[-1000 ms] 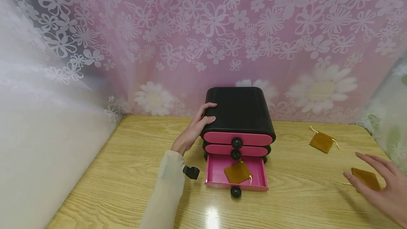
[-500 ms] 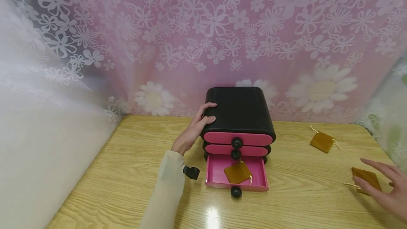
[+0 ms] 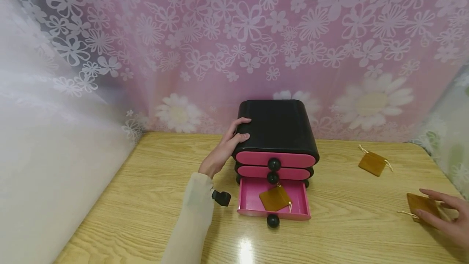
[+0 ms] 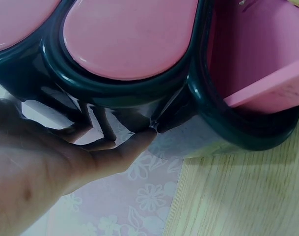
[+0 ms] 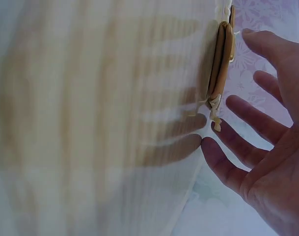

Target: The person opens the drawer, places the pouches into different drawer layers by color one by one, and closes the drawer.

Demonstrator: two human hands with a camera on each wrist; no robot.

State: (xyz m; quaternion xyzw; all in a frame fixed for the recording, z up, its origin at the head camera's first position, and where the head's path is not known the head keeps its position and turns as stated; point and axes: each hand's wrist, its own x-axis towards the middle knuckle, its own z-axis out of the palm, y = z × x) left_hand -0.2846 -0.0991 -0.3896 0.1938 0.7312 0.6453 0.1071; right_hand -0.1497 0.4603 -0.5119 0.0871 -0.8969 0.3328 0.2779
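Observation:
A black chest of drawers with pink fronts and round black knobs stands on the table. Its bottom drawer is pulled out and bears a mustard drawstring pouch. My left hand rests on the chest's left side, two digits over the top edge. In the left wrist view, fairly straight fingers touch the glossy side. At the right, my right hand hovers over another mustard pouch, partly covering it. Its spread fingers look apart from the pouch in the right wrist view.
A third mustard pouch with cream cords lies farther back to the right of the chest. Behind the wooden table hangs a pink flowered curtain. A white sheet borders the left side.
My right hand has shifted slightly right and lowered toward the nearer pouch, its fingers bending a little more. The left hand, the chest and the pouches stay put.

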